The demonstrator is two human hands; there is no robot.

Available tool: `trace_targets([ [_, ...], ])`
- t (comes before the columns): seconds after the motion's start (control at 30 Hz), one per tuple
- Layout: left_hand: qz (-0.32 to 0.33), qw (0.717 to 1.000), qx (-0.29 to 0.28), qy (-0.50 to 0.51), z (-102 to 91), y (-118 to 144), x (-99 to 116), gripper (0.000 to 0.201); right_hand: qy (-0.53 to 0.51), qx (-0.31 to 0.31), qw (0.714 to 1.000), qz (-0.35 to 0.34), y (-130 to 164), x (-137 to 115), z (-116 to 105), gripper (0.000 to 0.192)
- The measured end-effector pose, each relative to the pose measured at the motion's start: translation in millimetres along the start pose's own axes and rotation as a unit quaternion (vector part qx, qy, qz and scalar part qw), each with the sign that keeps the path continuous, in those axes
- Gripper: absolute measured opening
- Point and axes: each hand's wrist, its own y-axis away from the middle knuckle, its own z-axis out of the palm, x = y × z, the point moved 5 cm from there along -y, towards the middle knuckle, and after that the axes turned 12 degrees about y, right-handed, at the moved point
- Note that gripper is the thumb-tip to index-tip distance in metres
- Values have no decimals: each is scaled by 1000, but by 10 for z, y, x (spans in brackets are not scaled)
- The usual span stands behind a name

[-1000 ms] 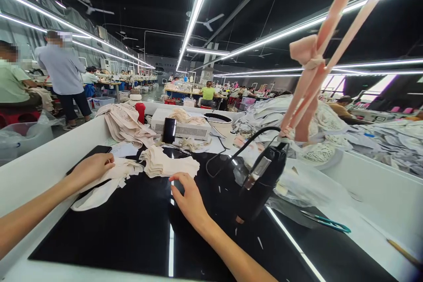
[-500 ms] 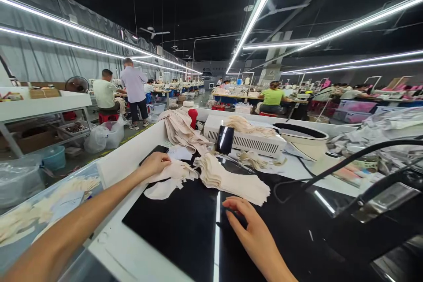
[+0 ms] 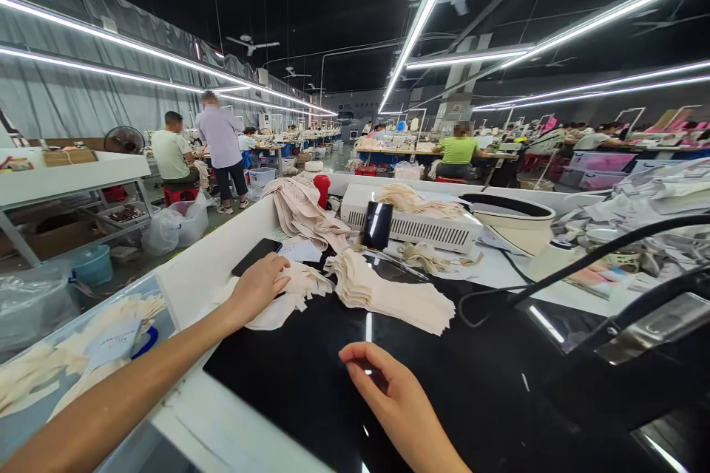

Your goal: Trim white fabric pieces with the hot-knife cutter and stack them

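My left hand [image 3: 259,290] is over the left end of some loose cream fabric pieces [image 3: 302,281], its fingers slightly bent and apart. Whether its underside touches the cloth is hidden. Beyond that hand lies a dark phone [image 3: 256,255]. To its right a fanned stack of cream fabric pieces [image 3: 388,295] rests on the glossy black work surface [image 3: 299,377]. My right hand [image 3: 391,392] hovers nearer to me, in front of the stack. Its thumb and index fingertips come together in a pinch, and nothing shows between them.
Draped printed cloth [image 3: 302,211], a red bottle [image 3: 322,191], a propped phone [image 3: 377,225] and a white vented box [image 3: 410,225] stand at the back. Black cable [image 3: 599,255] arches on the right. A tub with fabric [image 3: 105,344] sits at left. People work beyond.
My right hand has moved left and nearer to me, its thumb and index closing together. The left hand has lifted slightly, its fingers spreading off the cream pieces.
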Motion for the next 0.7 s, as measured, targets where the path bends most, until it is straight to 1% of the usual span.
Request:
trace_targets([
  [0.03,-10,1000,4,-9,-16,-19,-45,20,-1,-5,1000,-4,5,-1,15,27],
  [0.13,-32,999,-1,-26,-43,-71,-179,15,-5,-17,1000,-17,15,54,38,24],
  [0.23,-35,999,-10,-30,-39,-78,-266,25,-6,-22,1000,-16,22,132,48,21],
  [0.3,-33,999,-8,-29,-30,-63,-300,26,-8,-26,1000,-10,25,159,61,19],
  [0.47,-24,999,-12,-22,8,-34,-360,16,-13,-39,999,-4,16,148,99,20],
  [0.6,-9,1000,-17,-23,26,-28,-391,23,-20,-41,999,-9,11,135,116,20],
  [0.7,4,1000,-14,-21,22,10,-388,25,-20,-43,999,-5,21,135,119,20],
])
